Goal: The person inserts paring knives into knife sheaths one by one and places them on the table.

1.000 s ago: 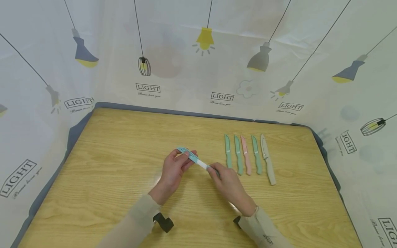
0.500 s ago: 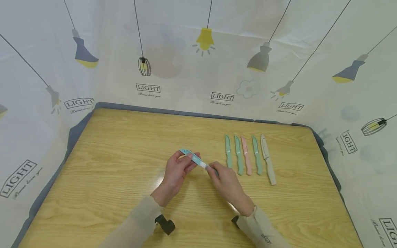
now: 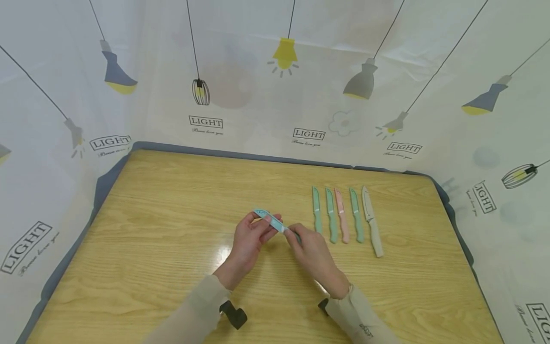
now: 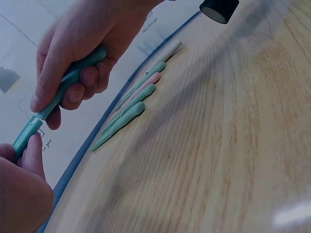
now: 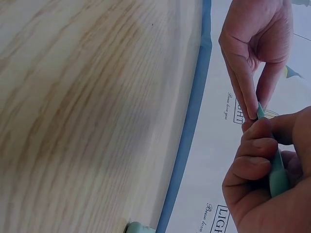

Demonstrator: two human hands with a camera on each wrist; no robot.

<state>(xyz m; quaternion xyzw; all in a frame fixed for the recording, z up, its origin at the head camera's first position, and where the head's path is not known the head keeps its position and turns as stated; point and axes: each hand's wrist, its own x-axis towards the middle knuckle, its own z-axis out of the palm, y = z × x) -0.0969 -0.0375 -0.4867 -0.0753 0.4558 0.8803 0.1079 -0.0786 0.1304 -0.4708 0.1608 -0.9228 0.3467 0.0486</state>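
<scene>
Above the table my left hand (image 3: 248, 242) pinches a light teal blade sheath (image 3: 270, 220) between thumb and fingers. My right hand (image 3: 314, 252) grips the green handle (image 4: 73, 80) of a knife whose blade sits in that sheath. In the left wrist view only a thin gap shows between handle and sheath. The right wrist view has the handle's end (image 5: 278, 181) poking out of my curled right fingers; most of the sheath is hidden there by my hands.
Right of my hands lie sheathed knives in a row: several green ones (image 3: 318, 222), a pink one (image 3: 343, 228) and a larger cream knife (image 3: 375, 237) at the right end. All rest on the wooden table (image 3: 172, 229), with a printed curtain (image 3: 258, 105) behind.
My left hand has moved right toward my right hand, sliding the sheath farther over the blade. The white stretch of blade has shrunk to a sliver. The knives in the row have not moved.
</scene>
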